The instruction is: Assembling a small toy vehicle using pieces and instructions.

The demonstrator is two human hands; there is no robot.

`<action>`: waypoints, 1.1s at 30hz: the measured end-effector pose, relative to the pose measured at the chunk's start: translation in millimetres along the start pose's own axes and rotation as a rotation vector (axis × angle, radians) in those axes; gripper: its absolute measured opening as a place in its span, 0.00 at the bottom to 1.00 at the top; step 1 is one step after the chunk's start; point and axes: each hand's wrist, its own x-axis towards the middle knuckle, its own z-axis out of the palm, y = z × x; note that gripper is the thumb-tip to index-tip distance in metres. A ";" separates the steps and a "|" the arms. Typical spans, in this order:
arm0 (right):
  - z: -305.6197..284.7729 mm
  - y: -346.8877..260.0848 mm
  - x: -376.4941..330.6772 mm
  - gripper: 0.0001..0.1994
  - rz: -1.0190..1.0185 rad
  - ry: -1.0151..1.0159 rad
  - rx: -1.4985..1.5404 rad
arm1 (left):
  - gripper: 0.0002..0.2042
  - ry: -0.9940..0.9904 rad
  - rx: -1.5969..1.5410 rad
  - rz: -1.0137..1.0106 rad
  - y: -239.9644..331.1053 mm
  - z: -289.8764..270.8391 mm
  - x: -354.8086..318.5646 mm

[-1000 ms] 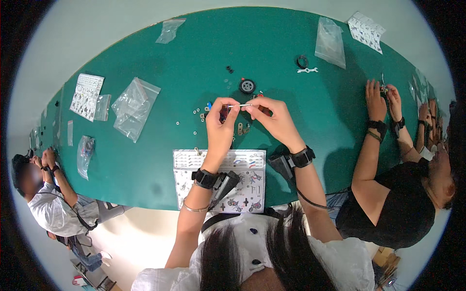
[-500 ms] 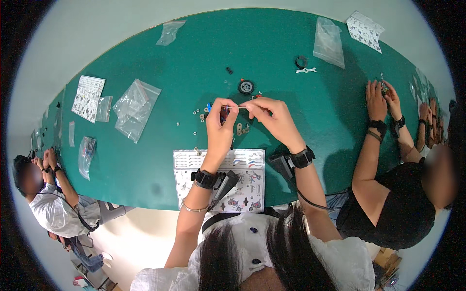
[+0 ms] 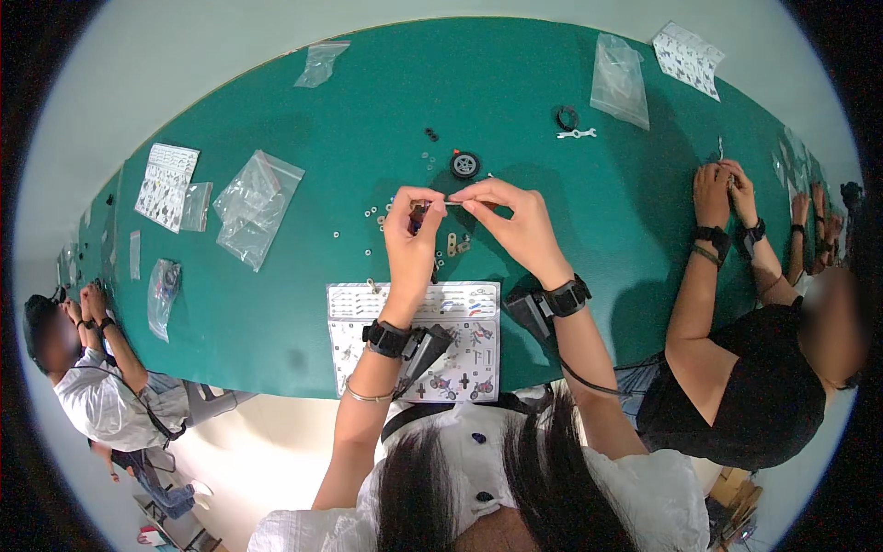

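Over the parts in the middle of the table, my left hand (image 3: 410, 228) is closed around a small dark assembly (image 3: 418, 219), mostly hidden by the fingers. A thin metal rod (image 3: 454, 203) spans the gap between my two hands. My right hand (image 3: 511, 221) pinches the rod's right end between thumb and fingertips; its other end meets my left fingertips. Just beyond lies a black wheel with a grey hub (image 3: 464, 165). Small nuts and tan perforated pieces (image 3: 452, 244) are scattered below and left of my hands.
A printed picture sheet (image 3: 414, 345) lies under my left forearm. Farther right are a black tyre (image 3: 567, 118), a small white wrench (image 3: 577, 134) and a clear bag (image 3: 619, 87). More bags (image 3: 258, 212) lie left. A co-worker's hands (image 3: 722, 198) work at the right.
Both my hands keep their grip on the assembly and rod, shifting only slightly. The co-worker's hands on the right have drawn closer together.
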 end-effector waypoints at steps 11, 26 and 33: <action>-6.3 9.8 0.0 0.11 0.323 -0.181 0.239 | 0.07 0.022 0.011 0.069 2.4 2.8 -1.3; -4.0 -1.6 0.7 0.07 -0.030 -0.132 -0.172 | 0.08 0.021 -0.002 -0.005 5.8 0.3 -3.1; 0.8 3.3 4.3 0.09 -0.148 -0.112 -0.271 | 0.10 -0.019 -0.009 0.050 4.9 2.4 -3.8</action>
